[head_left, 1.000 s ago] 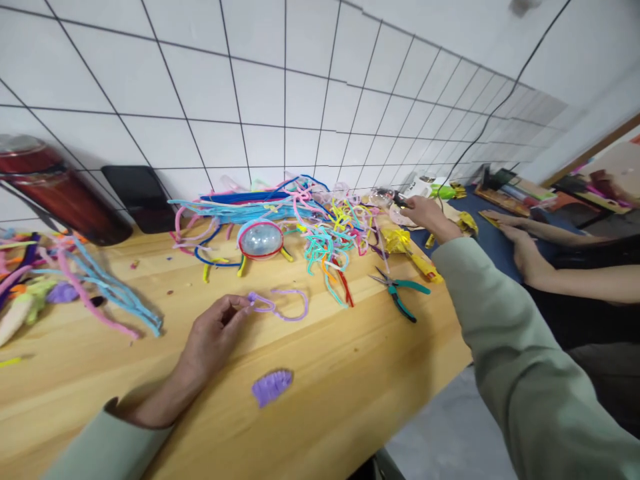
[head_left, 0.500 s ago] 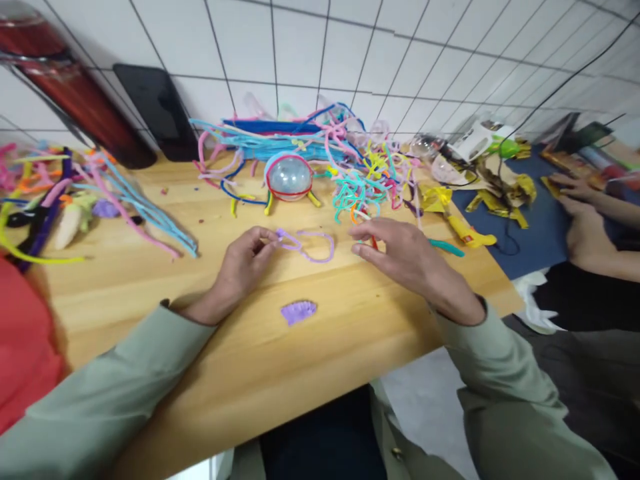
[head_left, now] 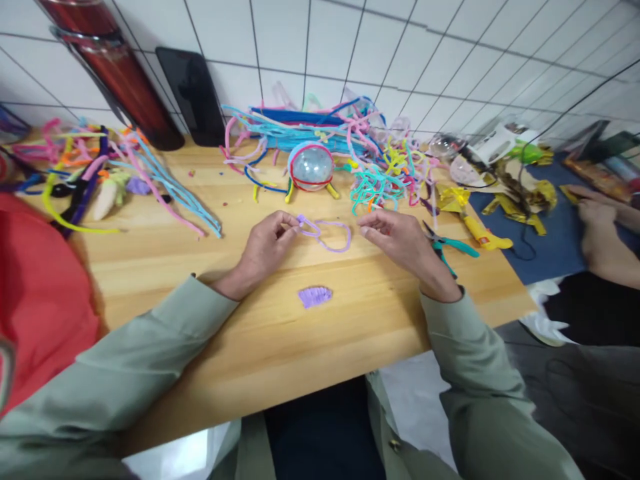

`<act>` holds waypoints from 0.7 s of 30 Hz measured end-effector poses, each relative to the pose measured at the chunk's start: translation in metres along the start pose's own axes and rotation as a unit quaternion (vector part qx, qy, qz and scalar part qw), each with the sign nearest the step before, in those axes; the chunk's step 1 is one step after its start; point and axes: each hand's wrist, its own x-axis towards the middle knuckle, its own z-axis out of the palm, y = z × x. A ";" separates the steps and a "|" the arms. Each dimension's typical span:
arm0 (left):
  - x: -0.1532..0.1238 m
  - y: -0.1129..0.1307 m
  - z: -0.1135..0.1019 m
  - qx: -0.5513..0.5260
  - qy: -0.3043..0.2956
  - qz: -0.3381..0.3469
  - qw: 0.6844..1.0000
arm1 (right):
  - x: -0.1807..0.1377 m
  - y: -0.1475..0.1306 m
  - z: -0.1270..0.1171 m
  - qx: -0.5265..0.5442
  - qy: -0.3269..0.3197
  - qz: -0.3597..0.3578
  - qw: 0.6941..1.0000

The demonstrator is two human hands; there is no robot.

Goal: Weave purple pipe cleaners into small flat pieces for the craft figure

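Note:
My left hand [head_left: 270, 247] is closed, thumb and forefinger pinching one end of a light purple pipe cleaner [head_left: 336, 250]. The pipe cleaner is bent into loops that reach rightward just above the table. Just past its far bend is my right hand [head_left: 397, 241], fingers curved and slightly apart, with nothing visible in them. A flat, ribbed purple piece [head_left: 315, 297], apparently of coiled pipe cleaner, lies on the wood below and between both hands. Beside my right wrist are teal-handled pliers [head_left: 457, 247], partly hidden by that hand.
Behind the hands stands a clear ball with a red rim [head_left: 311, 167], before heaped pipe cleaners [head_left: 300, 137]. More pipe cleaners [head_left: 175, 193] lie left, near a red flask [head_left: 135, 87] and a phone [head_left: 193, 93]. A yellow tool [head_left: 485, 233] lies right; another person's hands [head_left: 597, 213] are beyond.
The view has shifted, so the table things appear farther right. My right hand has drawn nearer the purple pipe cleaner with its fingertips closer together, uncovering more of the pliers. My left hand keeps its pinch.

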 end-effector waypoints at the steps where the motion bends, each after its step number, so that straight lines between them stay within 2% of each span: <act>1: 0.000 0.000 0.000 -0.002 -0.001 0.000 1.000 | -0.004 -0.010 0.002 0.004 -0.025 -0.024 0.999; 6: 0.001 -0.004 0.002 -0.012 -0.002 0.007 1.000 | -0.021 -0.045 0.025 0.028 -0.165 -0.136 0.976; 9: 0.001 -0.003 0.002 -0.015 -0.002 0.008 1.000 | -0.025 -0.048 0.039 -0.006 -0.186 -0.153 0.970; 11: 0.000 -0.001 0.001 -0.010 -0.009 -0.002 1.000 | -0.024 -0.044 0.039 -0.032 -0.177 -0.143 0.973; 13: 0.000 0.001 0.000 -0.005 -0.015 -0.013 1.000 | -0.021 -0.035 0.027 -0.071 -0.142 -0.116 0.980; 18: 0.000 0.001 0.000 -0.004 -0.015 -0.003 1.000 | -0.013 0.000 -0.016 -0.185 0.009 0.018 0.983; 21: 0.000 -0.001 0.001 -0.001 -0.013 0.000 1.000 | -0.010 0.018 -0.025 -0.198 0.005 0.082 0.977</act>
